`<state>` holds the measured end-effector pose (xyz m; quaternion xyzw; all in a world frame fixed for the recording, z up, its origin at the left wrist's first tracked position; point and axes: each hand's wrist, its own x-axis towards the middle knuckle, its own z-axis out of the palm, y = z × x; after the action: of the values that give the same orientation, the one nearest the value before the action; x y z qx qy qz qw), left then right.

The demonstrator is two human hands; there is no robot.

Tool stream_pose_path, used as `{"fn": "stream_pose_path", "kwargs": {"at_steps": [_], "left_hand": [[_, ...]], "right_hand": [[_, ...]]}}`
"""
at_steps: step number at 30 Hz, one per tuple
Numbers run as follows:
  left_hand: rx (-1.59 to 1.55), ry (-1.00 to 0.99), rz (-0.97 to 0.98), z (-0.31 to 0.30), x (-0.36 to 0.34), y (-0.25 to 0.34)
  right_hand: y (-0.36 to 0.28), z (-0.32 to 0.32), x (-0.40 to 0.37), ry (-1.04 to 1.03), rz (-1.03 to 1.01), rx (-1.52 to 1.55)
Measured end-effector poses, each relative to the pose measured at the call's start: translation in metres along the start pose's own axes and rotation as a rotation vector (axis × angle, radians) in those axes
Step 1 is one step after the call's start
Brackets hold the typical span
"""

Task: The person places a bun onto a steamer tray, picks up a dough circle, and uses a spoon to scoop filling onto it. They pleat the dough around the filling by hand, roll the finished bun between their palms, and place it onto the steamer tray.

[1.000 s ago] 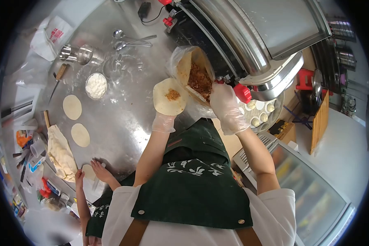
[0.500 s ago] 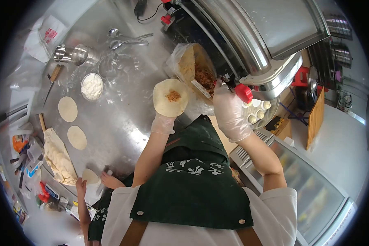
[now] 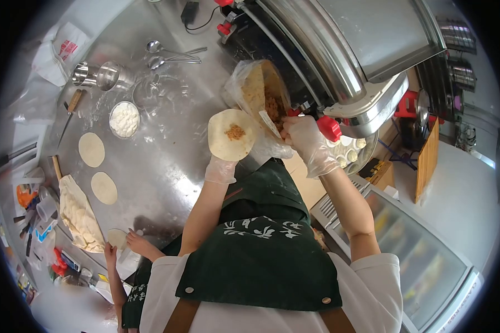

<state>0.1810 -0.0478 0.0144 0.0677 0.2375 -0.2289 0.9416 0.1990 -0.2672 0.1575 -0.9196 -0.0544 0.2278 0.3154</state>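
My left hand (image 3: 221,168), in a clear glove, holds a round dough wrapper (image 3: 219,125) from below, so most of its fingers are hidden. On the wrapper lies a small mound of brown crumbly filling (image 3: 235,132). Just right of it stands an open plastic bag (image 3: 254,89) with more brown filling (image 3: 273,104) inside and a pale strip at its lip. My right hand (image 3: 306,139), gloved too, is at the lower edge of the bag's mouth, fingers curled against the filling. What those fingers pinch is too small to make out.
A metal roller machine (image 3: 316,50) with a red knob (image 3: 329,128) rises close above my right hand. Leftward are a bowl of white flour (image 3: 124,118), a knife (image 3: 72,111), spoons (image 3: 175,60) and two dough rounds (image 3: 91,149). A co-worker's hands (image 3: 133,241) handle dough at lower left.
My right hand has moved down slightly, and its fingers now show curled at the bag's mouth. The wrapper stays almost in place. The co-worker's hand has shifted left onto a dough round.
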Motion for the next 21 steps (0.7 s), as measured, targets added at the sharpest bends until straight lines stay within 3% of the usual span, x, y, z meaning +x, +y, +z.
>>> {"fn": "stream_pose_path", "kwargs": {"at_steps": [2,5,8,17,21], "left_hand": [[0.048,-0.02,0.019,-0.001,-0.002,0.004],[0.076,-0.047,0.021,0.013,-0.005,0.013],[0.083,-0.061,0.01,0.047,-0.017,0.027],[0.036,-0.169,-0.013,0.083,-0.028,0.044],[0.033,-0.146,0.007,0.117,-0.027,0.037]], "right_hand": [[-0.008,0.009,-0.009,0.168,0.297,0.901],[-0.035,-0.006,-0.008,0.152,0.538,0.792],[-0.04,-0.001,-0.01,0.277,0.581,0.933],[-0.069,-0.002,-0.039,0.486,0.571,0.825],[-0.086,0.004,-0.059,0.598,0.455,0.652]]}}
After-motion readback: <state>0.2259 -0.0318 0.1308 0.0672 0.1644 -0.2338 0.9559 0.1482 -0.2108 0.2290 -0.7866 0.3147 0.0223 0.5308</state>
